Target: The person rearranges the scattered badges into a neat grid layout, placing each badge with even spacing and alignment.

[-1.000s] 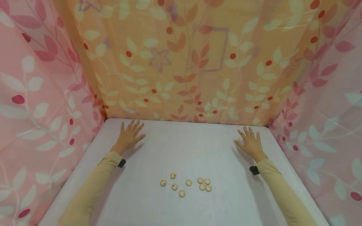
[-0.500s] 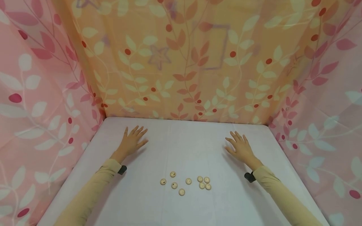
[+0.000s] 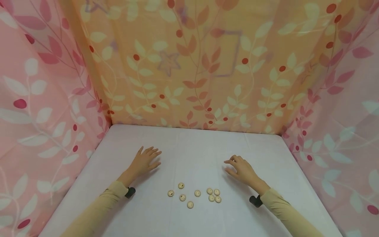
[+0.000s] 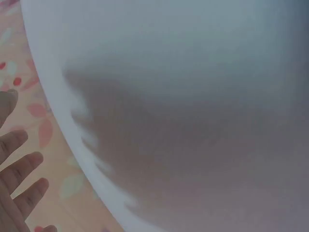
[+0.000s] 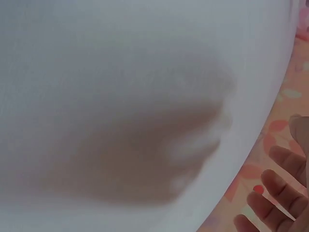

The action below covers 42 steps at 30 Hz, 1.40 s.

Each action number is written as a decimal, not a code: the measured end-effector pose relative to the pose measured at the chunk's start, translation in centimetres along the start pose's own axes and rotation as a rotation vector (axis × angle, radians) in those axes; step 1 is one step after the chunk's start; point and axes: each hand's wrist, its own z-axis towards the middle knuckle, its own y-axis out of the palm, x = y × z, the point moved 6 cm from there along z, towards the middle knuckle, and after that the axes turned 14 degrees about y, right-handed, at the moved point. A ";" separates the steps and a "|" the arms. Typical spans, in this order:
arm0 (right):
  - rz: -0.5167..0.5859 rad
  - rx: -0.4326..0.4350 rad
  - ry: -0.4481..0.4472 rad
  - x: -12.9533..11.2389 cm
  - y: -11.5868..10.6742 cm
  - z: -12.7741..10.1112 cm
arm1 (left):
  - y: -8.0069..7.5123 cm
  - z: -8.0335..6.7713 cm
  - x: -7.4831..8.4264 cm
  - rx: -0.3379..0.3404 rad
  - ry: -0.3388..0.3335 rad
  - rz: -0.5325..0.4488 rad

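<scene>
Several small round beige discs with dark marks on top lie on the white table in the head view. A loose group of them, with one disc (image 3: 182, 197) near its middle, spreads left of centre. A tight cluster, including a disc (image 3: 218, 199) at its lower right, sits to the right. My left hand (image 3: 143, 163) hovers above the table, up and left of the discs, fingers spread and holding nothing. Up and right of the cluster, my right hand (image 3: 243, 170) hangs over the table with fingers slightly bent and nothing in them. Both wrist views show spread fingers and a shadow, no discs.
The white table (image 3: 195, 148) runs back to an orange leaf-patterned curtain (image 3: 192, 65). Pink patterned curtains stand on the left (image 3: 44, 131) and right (image 3: 340, 125). A small black device is strapped at each wrist.
Both hands have come inward and nearer the discs, the right one moving further left. The right fingers are more bent than before. The discs keep their arrangement.
</scene>
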 end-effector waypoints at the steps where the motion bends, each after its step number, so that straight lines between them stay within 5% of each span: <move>1: 0.010 -0.004 -0.009 -0.3 0.1 -0.1 | 0.0 -0.1 0.4 0.002 0.014 0.001; 10: 0.087 -0.075 -0.056 -3.0 0.7 -1.5 | -0.4 -0.1 4.0 0.052 0.125 0.009; 25: 0.181 -0.251 -0.096 -5.5 2.1 -3.9 | 0.4 -1.4 8.4 -0.032 0.193 -0.130; 31: 0.180 -0.271 -0.143 -6.0 2.7 -4.6 | 0.7 -2.0 9.6 -0.133 0.148 -0.216; 42: 0.173 -0.286 -0.195 -6.4 2.5 -5.0 | 0.7 -2.2 10.4 -0.177 0.111 -0.260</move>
